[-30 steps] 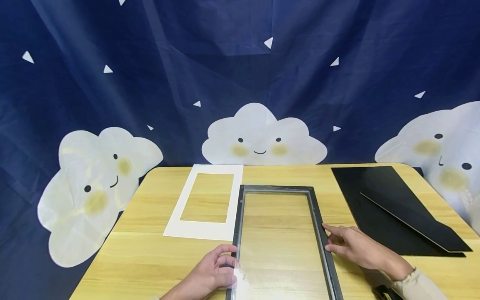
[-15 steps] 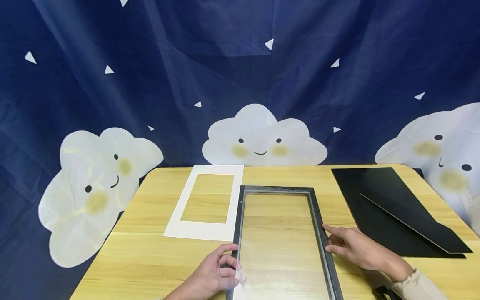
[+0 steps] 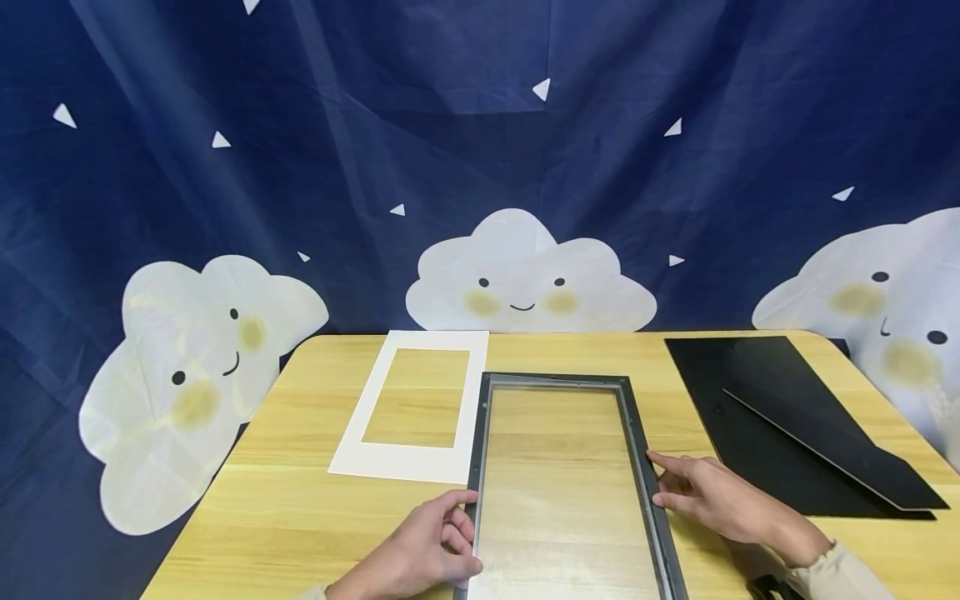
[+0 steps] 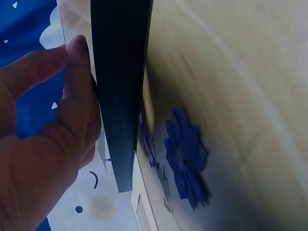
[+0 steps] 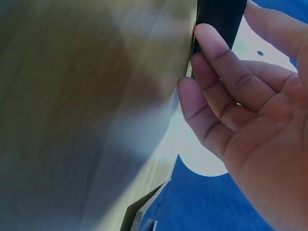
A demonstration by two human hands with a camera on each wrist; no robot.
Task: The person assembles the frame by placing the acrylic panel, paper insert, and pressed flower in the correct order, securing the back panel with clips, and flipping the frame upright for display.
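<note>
A black picture frame (image 3: 637, 433) lies on the table with a clear sheet (image 3: 562, 483) over its opening. My left hand (image 3: 420, 537) is at the frame's left side, fingers bent. In the left wrist view its thumb and a finger (image 4: 41, 72) pinch the clear sheet's edge just above the frame's side (image 4: 120, 82). My right hand (image 3: 712, 492) holds the right side, forefinger and thumb at the outer edge. In the right wrist view several fingertips (image 5: 211, 41) touch the frame (image 5: 219, 19) low down, near the tabletop.
A white mat board (image 3: 375, 458) with a cut-out window lies left of the frame. Black backing boards (image 3: 795, 425) overlap at the right. A purple flower (image 4: 185, 156) and thin stems (image 4: 156, 163) appear in the left wrist view. A cloud-patterned curtain (image 3: 480, 150) hangs behind.
My left fingers, earlier seen partly through the clear sheet, now show uncovered at the frame's left side, and the thumb has moved down slightly. The right hand and frame stay put.
</note>
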